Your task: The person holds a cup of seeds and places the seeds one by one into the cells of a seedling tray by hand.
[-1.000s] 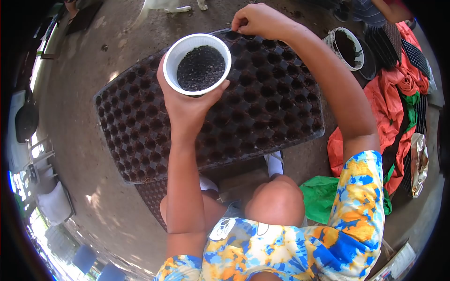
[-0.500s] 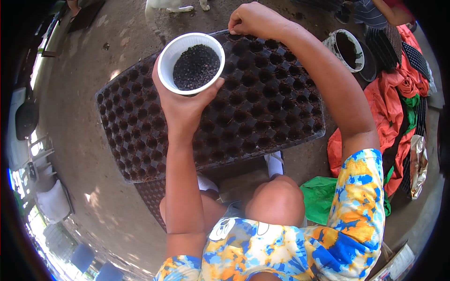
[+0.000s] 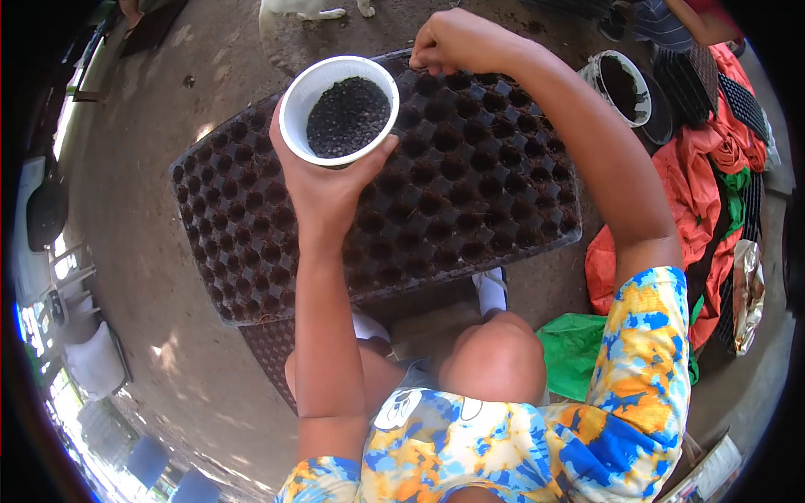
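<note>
On my feed, left to right: a round white plastic cup [image 3: 293, 109] sits in the crook of the left hand [image 3: 323, 197], over the wide black plastic tray of round cells [image 3: 457, 201]. Its mouth faces my camera; small dark round grains [image 3: 348, 117] lie inside, white wall showing around them. Left grip: thumb on the cup's right side, palm beneath, clamped on it. Next, the right hand [image 3: 459, 42] is at the tray's far edge, fingers curled inward. I can't tell whether the tips meet or pinch a grain. Further right, well apart: a dirty white bucket [image 3: 592, 77] holding dark material.
</note>
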`<state>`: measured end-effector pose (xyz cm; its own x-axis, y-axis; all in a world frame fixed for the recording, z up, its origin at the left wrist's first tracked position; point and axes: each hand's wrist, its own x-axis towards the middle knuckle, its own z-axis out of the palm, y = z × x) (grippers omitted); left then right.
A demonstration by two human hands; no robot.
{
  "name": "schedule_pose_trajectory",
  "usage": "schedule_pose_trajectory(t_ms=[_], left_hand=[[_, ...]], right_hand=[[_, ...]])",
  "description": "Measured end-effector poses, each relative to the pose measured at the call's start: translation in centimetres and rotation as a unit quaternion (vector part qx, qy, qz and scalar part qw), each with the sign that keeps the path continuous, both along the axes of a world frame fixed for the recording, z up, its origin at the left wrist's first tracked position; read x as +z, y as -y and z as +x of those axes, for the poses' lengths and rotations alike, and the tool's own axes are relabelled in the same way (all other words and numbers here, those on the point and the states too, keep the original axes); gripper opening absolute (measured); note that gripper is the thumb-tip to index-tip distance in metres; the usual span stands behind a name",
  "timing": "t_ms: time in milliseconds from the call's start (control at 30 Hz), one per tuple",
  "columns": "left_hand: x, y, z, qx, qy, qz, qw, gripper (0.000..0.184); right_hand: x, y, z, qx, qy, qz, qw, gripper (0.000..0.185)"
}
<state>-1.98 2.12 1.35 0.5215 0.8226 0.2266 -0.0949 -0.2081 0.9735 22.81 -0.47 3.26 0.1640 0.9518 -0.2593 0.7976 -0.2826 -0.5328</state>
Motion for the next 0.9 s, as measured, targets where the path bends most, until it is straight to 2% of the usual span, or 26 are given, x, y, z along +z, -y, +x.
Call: schedule_pose_trajectory(t_ms=[67, 167, 267, 333, 367, 400, 467, 567, 600, 633, 700, 800, 900], left_hand=[[0.0, 0.0, 0.0, 0.009, -0.009, -0.002, 1.000, 0.097], [-0.7, -0.2, 0.0, 0.004, -0.029, 0.036, 0.999, 0.096], [-0.6, 0.6, 0.5, -0.017, -0.043, 0.058, 0.997, 0.095], [-0.7, 1.1, 0.9, -0.028, -0.053, 0.073, 0.996, 0.098], [-0.8, 1.4, 1.3, -0.027, -0.060, 0.092, 0.994, 0.100], [-0.8, 1.6, 1.5, -0.012, -0.087, 0.117, 0.989, 0.102], [-0.6, 2.0, 1.6, -0.026, -0.080, 0.092, 0.992, 0.100], [-0.4, 1.6, 1.4, -0.023, -0.059, 0.064, 0.996, 0.096], [-0.4, 1.3, 1.2, -0.023, -0.043, 0.047, 0.998, 0.095], [-0.4, 0.9, 1.0, -0.023, -0.026, 0.030, 0.999, 0.094], [-0.8, 0.2, 0.6, 0.000, -0.022, 0.039, 0.999, 0.097], [-0.6, -0.2, 0.1, 0.009, -0.017, 0.029, 0.999, 0.096], [-0.6, -0.3, 0.1, 0.009, -0.010, 0.020, 1.000, 0.096]], right_hand=[[1.7, 0.9, -1.8, -0.022, 0.022, -0.053, 0.998, 0.019], [3.9, 1.4, -1.7, 0.028, 0.080, 0.154, 0.984, 0.021], [7.3, 2.3, -5.5, 0.103, 0.039, 0.124, 0.986, 0.019], [4.8, 2.2, -7.7, 0.234, 0.164, 0.157, 0.945, 0.016], [4.9, 2.6, -9.3, 0.197, 0.157, 0.127, 0.959, 0.015], [4.0, 2.4, -9.4, 0.207, 0.157, 0.151, 0.954, 0.014], [3.0, 1.8, -9.6, 0.228, 0.155, 0.200, 0.940, 0.015], [5.6, 1.9, -7.7, 0.153, 0.042, 0.181, 0.971, 0.014], [5.7, 2.0, -6.5, 0.131, -0.003, 0.227, 0.965, 0.014], [5.7, 2.0, -5.4, 0.103, -0.029, 0.225, 0.969, 0.013], [8.0, 2.3, -4.4, 0.030, -0.073, 0.080, 0.994, 0.017], [1.6, 2.1, -1.9, 0.047, 0.015, 0.127, 0.991, 0.013], [-0.2, 2.0, -1.5, 0.030, 0.061, 0.078, 0.995, 0.014]])
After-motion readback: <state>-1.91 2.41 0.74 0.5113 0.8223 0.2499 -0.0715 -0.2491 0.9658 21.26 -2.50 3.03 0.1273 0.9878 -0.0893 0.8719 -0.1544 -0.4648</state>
